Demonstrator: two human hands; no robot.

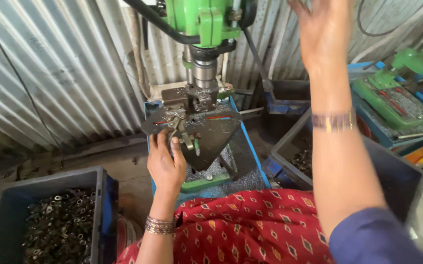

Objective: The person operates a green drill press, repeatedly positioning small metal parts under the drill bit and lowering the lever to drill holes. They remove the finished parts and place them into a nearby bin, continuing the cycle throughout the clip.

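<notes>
Seated at the green drill press [206, 24], you rest your left hand [166, 164] on the dark metal jig plate [206, 132] that lies on the press's blue table [250, 151], directly beneath the chuck [204, 73]. Its fingers [174, 143] curl loosely over the plate's near-left edge and touch a small pale clamp lever [186, 139]; whether they pinch a part there cannot be told. The small workpiece [174, 115] sits on the plate just below and left of the chuck, just beyond those fingertips, so the left hand is far the nearer. The plate's long edge runs left to right under the chuck, narrowing toward you.

Your right hand [325, 34] is raised to the right of the press head, level with it, fingers spread and holding nothing, well apart from the plate; the feed handle [255, 54] slants down between the hand and the head. Left of the press, below it, a grey bin [6, 195] holds dark metal rings [59, 225]. Right of the press stands another grey bin [402, 176].
</notes>
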